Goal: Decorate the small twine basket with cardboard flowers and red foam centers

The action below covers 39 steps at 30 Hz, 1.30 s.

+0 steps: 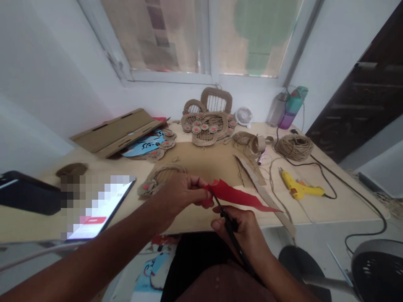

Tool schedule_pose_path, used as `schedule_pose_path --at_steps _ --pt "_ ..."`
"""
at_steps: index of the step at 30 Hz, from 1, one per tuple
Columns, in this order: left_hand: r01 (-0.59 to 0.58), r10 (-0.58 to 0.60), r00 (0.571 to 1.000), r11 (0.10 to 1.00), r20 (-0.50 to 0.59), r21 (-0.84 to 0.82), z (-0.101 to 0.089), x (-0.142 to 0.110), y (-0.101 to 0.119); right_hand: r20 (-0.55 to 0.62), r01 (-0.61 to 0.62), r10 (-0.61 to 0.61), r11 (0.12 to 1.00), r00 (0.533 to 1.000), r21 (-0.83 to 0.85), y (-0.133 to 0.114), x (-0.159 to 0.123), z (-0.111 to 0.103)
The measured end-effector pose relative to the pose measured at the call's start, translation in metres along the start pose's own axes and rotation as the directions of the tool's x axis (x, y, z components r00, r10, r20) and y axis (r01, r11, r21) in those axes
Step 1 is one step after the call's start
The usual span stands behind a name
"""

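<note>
Red piece [236,195] near glue gun [296,187]

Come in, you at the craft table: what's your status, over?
Left hand pinching red material; right hand gripping black scissors, blades at the red piece. Yellow glue gun off to the right, apart from both hands.

Pale wooden table [340,191], white walls [40,54], white-framed window [209,42] behind, dark shelving [352,109] at right.

Hands, black scissors [231,228], red material [242,198]
</note>
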State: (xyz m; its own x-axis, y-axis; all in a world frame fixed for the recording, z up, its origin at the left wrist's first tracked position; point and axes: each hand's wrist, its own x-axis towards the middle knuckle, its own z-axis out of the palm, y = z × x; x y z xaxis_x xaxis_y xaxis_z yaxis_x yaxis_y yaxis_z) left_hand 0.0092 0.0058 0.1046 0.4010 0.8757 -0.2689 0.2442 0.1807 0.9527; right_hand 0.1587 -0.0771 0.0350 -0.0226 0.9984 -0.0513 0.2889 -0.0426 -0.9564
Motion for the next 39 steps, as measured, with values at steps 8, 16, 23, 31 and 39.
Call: schedule_pose_path --at_steps 8,16,23,31,39 --pt "0.017 -0.017 1.0 1.0 0.006 -0.013 0.0 0.001 0.001 -0.01 0.011 -0.012 0.998 1.0 -0.058 0.003 0.001 -0.001" --pt "0.01 -0.01 1.0 0.991 -0.002 -0.131 0.0 0.0 -0.014 -0.05 -0.022 0.021 1.0 0.999 -0.003 0.007 0.003 0.004" --pt "-0.039 -0.037 0.978 0.935 -0.205 -0.353 0.021 -0.019 -0.043 0.023 0.024 -0.027 0.994 0.999 0.106 0.003 0.007 0.009" --pt "-0.197 0.001 0.908 0.883 -0.418 -0.426 0.048 -0.022 -0.049 0.009 0.058 -0.059 0.991 0.998 0.122 0.006 0.005 0.017" --pt "-0.22 0.003 0.886 0.883 -0.463 -0.415 0.047 -0.018 -0.054 0.015 0.018 -0.021 0.987 1.0 0.161 0.006 0.003 0.022"
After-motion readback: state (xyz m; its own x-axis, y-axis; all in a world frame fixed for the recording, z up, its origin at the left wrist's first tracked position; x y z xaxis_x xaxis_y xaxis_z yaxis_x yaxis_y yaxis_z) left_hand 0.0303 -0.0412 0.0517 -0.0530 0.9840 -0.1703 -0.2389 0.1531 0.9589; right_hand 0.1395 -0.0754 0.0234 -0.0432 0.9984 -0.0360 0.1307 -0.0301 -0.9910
